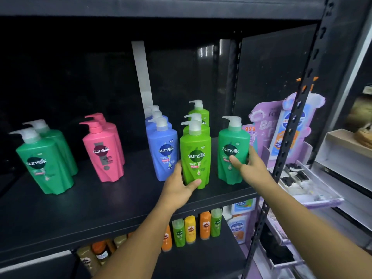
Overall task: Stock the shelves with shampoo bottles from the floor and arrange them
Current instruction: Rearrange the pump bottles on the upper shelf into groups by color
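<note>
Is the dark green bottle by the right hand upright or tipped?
Upright: the dark green bottle stands on the shelf, base down, pump on top.

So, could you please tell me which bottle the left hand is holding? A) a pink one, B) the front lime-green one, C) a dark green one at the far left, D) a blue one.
B: the left hand grips the lower part of the front lime-green bottle, while the right hand holds the dark green bottle on the right.
</note>
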